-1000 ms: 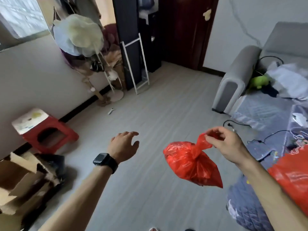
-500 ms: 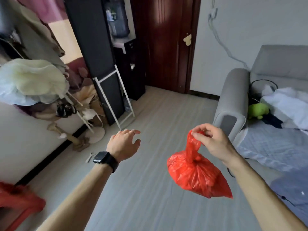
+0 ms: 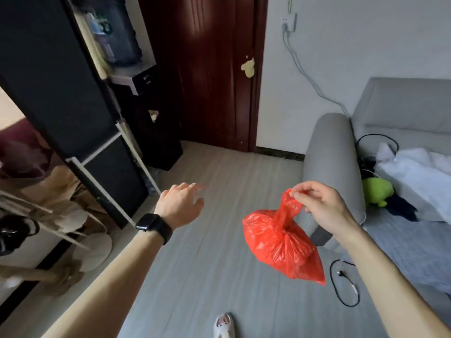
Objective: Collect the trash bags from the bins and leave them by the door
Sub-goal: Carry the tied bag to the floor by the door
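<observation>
A tied red trash bag (image 3: 280, 242) hangs in the air over the grey floor, right of centre. My right hand (image 3: 322, 206) pinches its knotted neck from above, fingers closed on the plastic. My left hand (image 3: 179, 204), with a black watch on the wrist, is held out to the left of the bag, empty, fingers loosely spread. A dark red wooden door (image 3: 212, 69) stands shut straight ahead at the far end of the floor.
A grey sofa (image 3: 327, 152) with bedding and a green toy (image 3: 377, 191) fills the right side. Black cabinets (image 3: 73, 98) and a white frame line the left wall. A black cable (image 3: 341, 284) lies on the floor by the sofa. A slippered foot (image 3: 223, 325) shows at the bottom.
I have moved forward: the door and sofa arm are nearer and larger, and the red stool and cardboard have left the view. The bag stays hanging from my right hand.
</observation>
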